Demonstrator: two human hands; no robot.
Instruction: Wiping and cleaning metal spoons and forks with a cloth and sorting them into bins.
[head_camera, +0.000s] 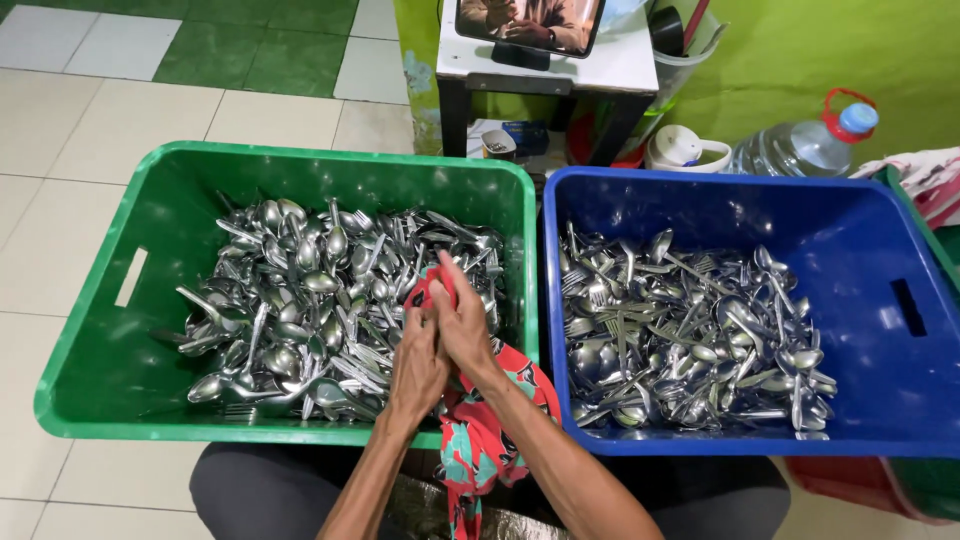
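Both hands (440, 335) around a red cloth (478, 430) over the green cutlery crate (90, 330).

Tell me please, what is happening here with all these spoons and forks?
A seated person works over two plastic crates of metal cutlery. Both hands are closed together around a red patterned cloth above the green crate: the left hand and the right hand press against each other, with the cloth bunched between them and hanging down toward the lap. Whether a utensil is inside the cloth cannot be seen. The green crate and the blue crate each hold a pile of spoons and forks.
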